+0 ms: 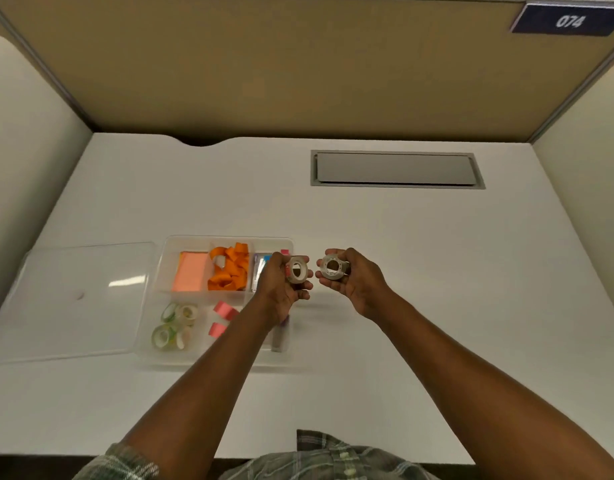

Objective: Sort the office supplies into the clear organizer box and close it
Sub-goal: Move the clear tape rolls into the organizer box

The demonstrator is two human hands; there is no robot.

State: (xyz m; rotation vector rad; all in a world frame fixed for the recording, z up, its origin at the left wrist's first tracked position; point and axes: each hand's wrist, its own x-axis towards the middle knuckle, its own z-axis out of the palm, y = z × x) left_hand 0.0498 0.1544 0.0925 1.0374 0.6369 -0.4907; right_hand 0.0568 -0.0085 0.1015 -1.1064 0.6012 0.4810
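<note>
The clear organizer box (229,240) lies open on the white desk, left of centre. Its compartments hold a salmon sticky-note pad (191,271), orange paper pieces (229,271), several clear tape rolls (173,325), pink sticky flags (224,315) and a blue-and-white packet (260,268). My left hand (281,289) hovers over the box's right edge, holding one clear tape roll (296,270). Just to the right of the box, my right hand (354,282) grips a second clear tape roll (331,268). The two rolls are close together but apart.
The box's clear lid (73,299) lies flat on the desk to the left of the box. A grey cable hatch (395,168) is set into the desk at the back right. Beige partition walls enclose the desk on three sides.
</note>
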